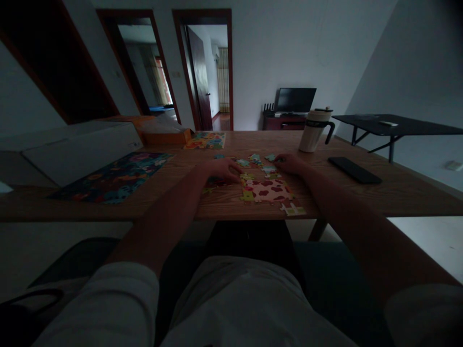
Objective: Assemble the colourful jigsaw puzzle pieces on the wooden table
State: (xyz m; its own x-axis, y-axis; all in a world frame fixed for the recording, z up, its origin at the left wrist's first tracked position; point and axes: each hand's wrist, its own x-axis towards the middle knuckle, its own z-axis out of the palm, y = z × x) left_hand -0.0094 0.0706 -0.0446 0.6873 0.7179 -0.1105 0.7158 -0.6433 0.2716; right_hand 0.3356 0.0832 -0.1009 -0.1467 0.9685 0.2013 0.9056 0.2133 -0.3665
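Wooden table point(398, 193), head view, joined puzzle section point(266, 190) close to near edge, left hand point(222, 169) flat on loose pieces point(258, 159), fingers spread, right hand point(289, 164) fingertips pressed on a piece, grip unclear, mug point(314, 130) and phone point(354, 170) right, finished puzzle point(115, 176) left, bare wood between.

Both hands lie flat on a wooden table point(398, 193). The left hand point(222, 168) rests on loose puzzle pieces point(243, 163). The right hand point(289, 164) touches a small piece point(269, 157) with its fingers. Just below both hands sits a joined pink cow puzzle point(266, 190). A white mug point(314, 131) and a black phone point(354, 170) lie to the right of the right hand.
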